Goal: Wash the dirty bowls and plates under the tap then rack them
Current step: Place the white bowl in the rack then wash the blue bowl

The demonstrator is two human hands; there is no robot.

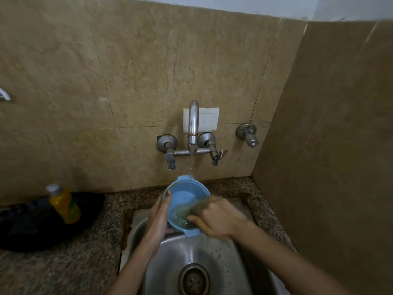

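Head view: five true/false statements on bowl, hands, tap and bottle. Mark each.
1. Water runs from the tap onto the blue bowl. True.
2. The left hand grips the bowl by its rim. True.
3. The right hand rests idle on the counter. False: it is inside the bowl, holding what looks like a greenish scrubber, which is blurred.
4. The yellow bottle stands in the sink. False: it stands on the counter, left of the sink.
5. The bowl sits on the sink floor. False: it is held above the sink.
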